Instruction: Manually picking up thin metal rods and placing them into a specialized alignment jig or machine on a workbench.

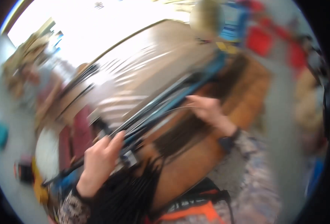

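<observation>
My left hand (99,162) is closed round a long dark rod (62,174), which slants up to the right among other thin rods. My right hand (207,110) has its fingers pinched at the end of a thin pale curved strip (168,111). Between my hands lies a long blue piece (185,94) with dark and silvery rods (150,115) along it. A bundle of thin black strands (125,199) hangs beside my left wrist. Motion blurs much of this, so the rods' kind cannot be made out.
An orange-brown work table (209,156) carries a dark strip. Beyond is a wide surface under shiny clear film (138,71). Another person (41,82) sits at the far left, near dark rods. Dark red blocks (81,128) and a white round-topped stool (47,153) stand left.
</observation>
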The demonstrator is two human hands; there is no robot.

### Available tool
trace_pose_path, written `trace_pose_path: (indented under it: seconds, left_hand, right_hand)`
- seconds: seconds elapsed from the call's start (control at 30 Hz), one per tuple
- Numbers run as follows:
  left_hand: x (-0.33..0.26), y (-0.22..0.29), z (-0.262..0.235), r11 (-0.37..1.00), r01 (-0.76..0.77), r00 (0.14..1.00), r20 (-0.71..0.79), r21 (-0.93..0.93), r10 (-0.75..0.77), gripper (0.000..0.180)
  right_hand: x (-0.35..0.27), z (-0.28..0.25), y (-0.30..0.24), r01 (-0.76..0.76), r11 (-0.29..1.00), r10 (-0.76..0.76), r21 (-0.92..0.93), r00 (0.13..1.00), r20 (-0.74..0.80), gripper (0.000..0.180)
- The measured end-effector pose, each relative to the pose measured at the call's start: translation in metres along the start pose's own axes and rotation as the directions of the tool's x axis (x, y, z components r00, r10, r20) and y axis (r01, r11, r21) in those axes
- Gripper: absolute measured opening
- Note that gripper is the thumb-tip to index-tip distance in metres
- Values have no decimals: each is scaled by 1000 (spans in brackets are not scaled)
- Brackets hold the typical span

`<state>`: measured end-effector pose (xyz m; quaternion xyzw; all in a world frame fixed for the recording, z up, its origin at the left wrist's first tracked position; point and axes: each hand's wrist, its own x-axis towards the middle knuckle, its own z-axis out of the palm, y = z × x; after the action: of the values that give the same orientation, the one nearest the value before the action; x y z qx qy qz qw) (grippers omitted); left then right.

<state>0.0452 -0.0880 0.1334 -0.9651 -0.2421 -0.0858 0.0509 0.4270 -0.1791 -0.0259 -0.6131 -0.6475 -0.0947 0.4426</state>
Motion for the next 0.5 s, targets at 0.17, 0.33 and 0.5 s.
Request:
trace_pose_path:
  seconds: [0.17,0.33,0.5]
  left_hand:
    - [38,27,47,982,-174,982,-84,-66,168,31]
    - [32,4,55,989,-73,997,-4,-126,73,35]
    - [5,-13,35,987,58,996,-61,-148,-68,37]
  right_hand:
    - [15,-14,21,216,976,-217,16,969,118,32]
    - [23,26,-12,156,984,-160,89,986,42,45]
    - [0,30,44,-90,994,93,-58,994,54,21]
